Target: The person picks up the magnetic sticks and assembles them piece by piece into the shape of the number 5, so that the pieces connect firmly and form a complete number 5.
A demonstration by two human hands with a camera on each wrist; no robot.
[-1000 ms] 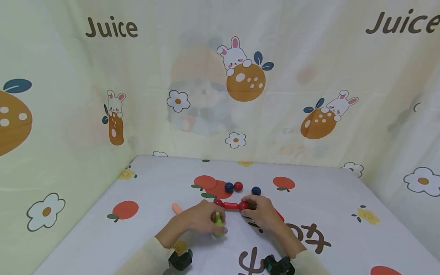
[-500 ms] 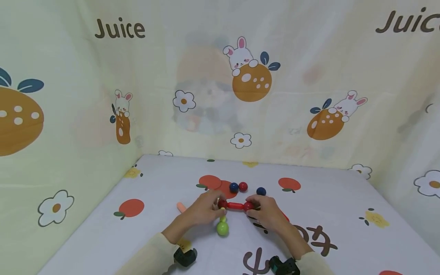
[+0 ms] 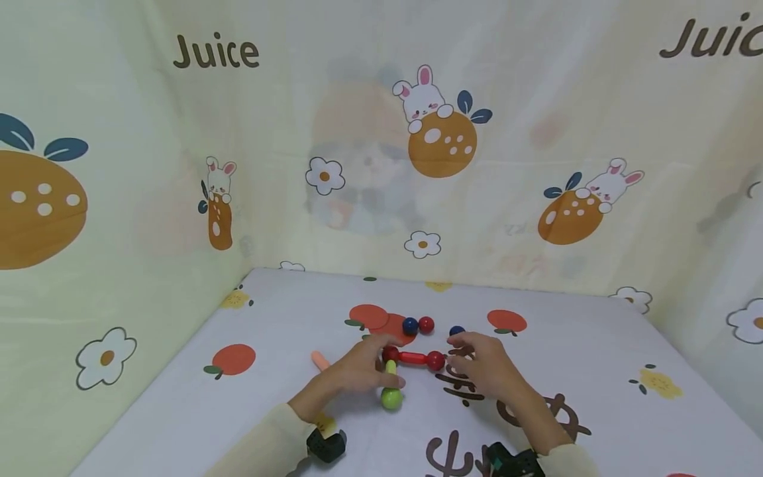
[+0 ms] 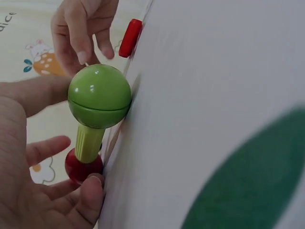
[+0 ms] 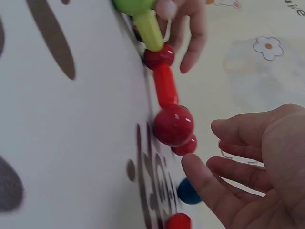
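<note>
On the table lies a joined toy piece: a dark red ball (image 3: 390, 354), a red rod (image 3: 412, 358) and another red ball (image 3: 436, 361) in a row. A yellow-green rod (image 4: 89, 143) runs from the first red ball to a green ball (image 3: 391, 399) nearer the person. My left hand (image 3: 365, 366) surrounds that corner, its fingers spread loosely about the yellow-green rod and dark red ball. Just right of the second red ball, my right hand (image 3: 490, 363) is apart from it, fingers spread, holding nothing. A loose red rod (image 4: 130, 38) appears near the right hand in the left wrist view.
Behind the joined piece sit a blue ball (image 3: 410, 326) and a red ball (image 3: 426, 324) side by side. Another blue ball (image 3: 457, 330) is partly hidden by my right hand. A peach-coloured stick (image 3: 320, 360) lies beside my left wrist. Patterned cloth covers table and walls.
My right hand has let go of the second red ball and moved right. My left fingers have loosened and spread from the corner. The joined piece stays on the table; the head view has shifted slightly.
</note>
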